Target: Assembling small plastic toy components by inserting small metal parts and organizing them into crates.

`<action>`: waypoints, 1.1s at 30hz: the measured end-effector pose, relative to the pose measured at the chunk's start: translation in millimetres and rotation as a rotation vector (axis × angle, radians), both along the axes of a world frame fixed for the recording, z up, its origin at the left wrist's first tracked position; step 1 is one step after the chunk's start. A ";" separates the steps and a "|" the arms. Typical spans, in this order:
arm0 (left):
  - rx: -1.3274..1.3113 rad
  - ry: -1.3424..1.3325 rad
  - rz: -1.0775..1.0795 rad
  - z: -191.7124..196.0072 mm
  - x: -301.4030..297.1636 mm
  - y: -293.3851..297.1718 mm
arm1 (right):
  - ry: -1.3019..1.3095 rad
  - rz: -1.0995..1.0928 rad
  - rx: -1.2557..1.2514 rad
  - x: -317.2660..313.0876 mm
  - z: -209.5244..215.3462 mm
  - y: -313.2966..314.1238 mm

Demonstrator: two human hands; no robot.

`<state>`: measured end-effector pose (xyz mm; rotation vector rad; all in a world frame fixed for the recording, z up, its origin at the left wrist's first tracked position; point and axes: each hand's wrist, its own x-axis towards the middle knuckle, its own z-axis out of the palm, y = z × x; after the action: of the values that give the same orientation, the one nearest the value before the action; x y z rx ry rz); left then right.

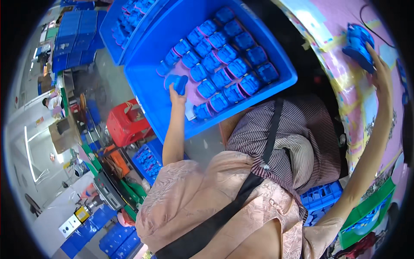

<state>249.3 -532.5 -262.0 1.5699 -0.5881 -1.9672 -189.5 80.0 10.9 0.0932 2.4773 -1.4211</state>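
With its arm stretched forward, my left hand (177, 96) is closed on a blue plastic piece (180, 82) inside a big blue bin (146, 97). Rows of similar blue plastic parts (220, 77), car-shaped with pink edges, stand on the pink sheet lining the bin. The held piece is at the near left end of these rows. Over at the far right, the fingers of my right hand (380, 71) grip another blue plastic piece (360, 45) on the tabletop (345, 82), which is covered in pink and yellow. Its underside is hidden.
Beyond the bin's left side is a second blue bin (116, 54) of blue parts. A red plastic stool (127, 123) stands left of the bin. Near my right arm sits a green crate (368, 211). A dark cable (377, 32) lies on the tabletop.
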 end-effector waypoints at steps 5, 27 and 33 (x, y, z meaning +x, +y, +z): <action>0.106 -0.116 -0.132 -53.8 3.1 -32.6 | -0.045 0.013 -0.077 9.6 -4.2 36.5; -1.529 -0.888 -1.528 -28.8 -69.6 -72.6 | -0.011 -0.233 -0.007 151.4 37.6 -21.7; -1.595 -1.061 -1.446 -23.2 -76.8 -65.9 | -0.078 -0.125 -0.009 182.5 42.9 -58.6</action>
<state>172.5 -598.3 -285.2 0.7085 -3.1391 -0.1396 -7.0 21.3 53.9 0.3001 2.4392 -1.4484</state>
